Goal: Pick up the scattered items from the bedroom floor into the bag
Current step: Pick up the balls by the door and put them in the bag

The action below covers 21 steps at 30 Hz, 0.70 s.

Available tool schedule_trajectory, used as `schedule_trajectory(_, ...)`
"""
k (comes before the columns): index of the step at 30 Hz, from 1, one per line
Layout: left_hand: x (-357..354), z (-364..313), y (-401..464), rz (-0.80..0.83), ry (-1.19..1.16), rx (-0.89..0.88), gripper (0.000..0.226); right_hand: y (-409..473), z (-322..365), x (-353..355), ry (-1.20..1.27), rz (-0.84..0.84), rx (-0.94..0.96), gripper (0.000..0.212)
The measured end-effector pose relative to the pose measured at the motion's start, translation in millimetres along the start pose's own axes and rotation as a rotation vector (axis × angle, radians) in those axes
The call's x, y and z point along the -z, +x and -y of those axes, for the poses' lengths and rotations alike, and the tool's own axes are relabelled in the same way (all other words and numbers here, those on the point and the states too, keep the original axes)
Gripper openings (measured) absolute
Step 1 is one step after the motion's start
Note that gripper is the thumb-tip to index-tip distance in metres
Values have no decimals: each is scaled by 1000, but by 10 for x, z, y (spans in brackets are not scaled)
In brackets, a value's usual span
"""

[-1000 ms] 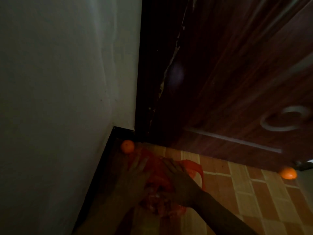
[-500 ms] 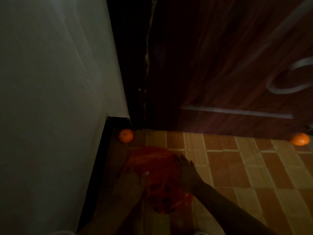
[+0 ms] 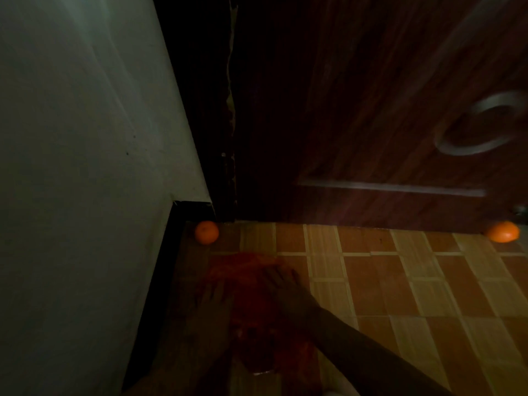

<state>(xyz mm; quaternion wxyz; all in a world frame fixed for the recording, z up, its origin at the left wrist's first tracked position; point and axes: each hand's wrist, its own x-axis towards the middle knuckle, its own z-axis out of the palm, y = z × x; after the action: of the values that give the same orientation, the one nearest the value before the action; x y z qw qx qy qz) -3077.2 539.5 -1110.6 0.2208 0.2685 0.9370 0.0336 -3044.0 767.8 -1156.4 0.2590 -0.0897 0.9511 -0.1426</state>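
view: dim and motion-blurred; the camera has swung since a second ago, so more tiled floor [image 3: 400, 281] shows now, less of the dark wooden door [image 3: 371, 110].
bag: red plastic bag [image 3: 251, 281] lies on the floor close to the wall skirting [image 3: 160, 281], between the two hands. A second ago both hands were bunched together over its mouth; now they sit further apart with the bag spread flatter between them.
left hand: left hand [image 3: 210, 301] rests on the bag's left edge, fingers apparently straight and slightly spread; too blurred to say if any plastic is pinched.
right hand: right hand [image 3: 281, 281] lies on the bag's right side, fingers extended forward. No clamp visible, but cannot tell for sure.
near orange: orange [image 3: 206, 232] sits in the corner by the skirting, just beyond the bag, unchanged on the floor.
far orange: second orange [image 3: 503, 231] at the door's foot, well apart to the right, also unmoved.
read: hands look done with the bag's contents; my guess is the corner orange is next, closest to the left hand.
risk: bag mouth may flop shut once released.
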Motion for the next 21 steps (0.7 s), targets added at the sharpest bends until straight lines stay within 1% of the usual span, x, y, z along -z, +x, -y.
schedule_trajectory(1, -31, 11, -25, 97, -136, 61, 91, -27, -85, -154, -36, 13, 2, 103)
schedule_trajectory(2, -28, 2, -45, 167, -334, 147, 92, -93, -126, -192, -41, 16, -6, 104)
schedule_trajectory(3, -60, -17, -47, 214, -495, 200, 91, -130, -197, -248, -39, 24, -28, 100)
schedule_trajectory(4, -103, -63, -47, 172, -635, 236, 93, -182, -243, -247, -33, 49, -56, 95)
schedule_trajectory(5, -156, -85, -27, 101, -667, 235, 94, -214, -265, -228, -11, 46, -60, 94)
schedule_trajectory(6, -200, -108, -16, 42, -770, 274, 90, -246, -275, -190, 36, 11, -76, 95)
schedule_trajectory(8, -189, -96, -5, 0, -638, 277, 67, -267, -200, -68, 131, -183, -19, 91)
schedule_trajectory(9, -181, -65, 7, 15, -583, 322, 66, -289, -127, 8, 148, -303, 35, 82)
schedule_trajectory(10, -189, -34, 41, 1, -537, 239, 86, -246, -48, 12, 151, -368, 68, 70)
schedule_trajectory(11, -324, 18, 106, -59, -341, 156, 102, -159, 23, -45, 142, -371, 83, 60)
schedule_trajectory(12, -348, 48, 131, 17, -267, 91, 110, -102, 112, -76, 152, -335, 59, 59)
schedule_trajectory(13, -329, 16, 95, 109, -122, 41, 114, -21, 166, -170, 205, -260, 33, 70)
schedule_trajectory(14, -340, 14, 84, 149, -63, 35, 111, 34, 183, -227, 234, -149, 12, 84)
schedule_trajectory(15, -356, 7, 49, 107, -17, 23, 97, 74, 148, -299, 228, -117, -6, 88)
schedule_trajectory(16, -356, -1, 35, 95, 58, -1, 79, 69, 97, -300, 155, -101, -23, 87)
schedule_trajectory(17, -268, -31, 11, 178, 97, 16, 68, 50, 44, -311, 74, -129, -20, 90)
schedule_trajectory(18, -233, -9, 25, 142, 76, 6, 66, 2, -18, -325, 41, -98, -17, 96)
schedule_trajectory(19, -315, 58, 103, 77, 34, 13, 71, -50, -110, -372, 18, -43, -18, 98)
schedule_trajectory(20, -330, 96, 132, 48, -13, -14, 75, -88, -198, -444, -7, 3, -8, 93)
schedule_trajectory(21, -359, 179, 96, 122, -17, 33, 74, -130, -296, -517, -47, 11, 15, 86)
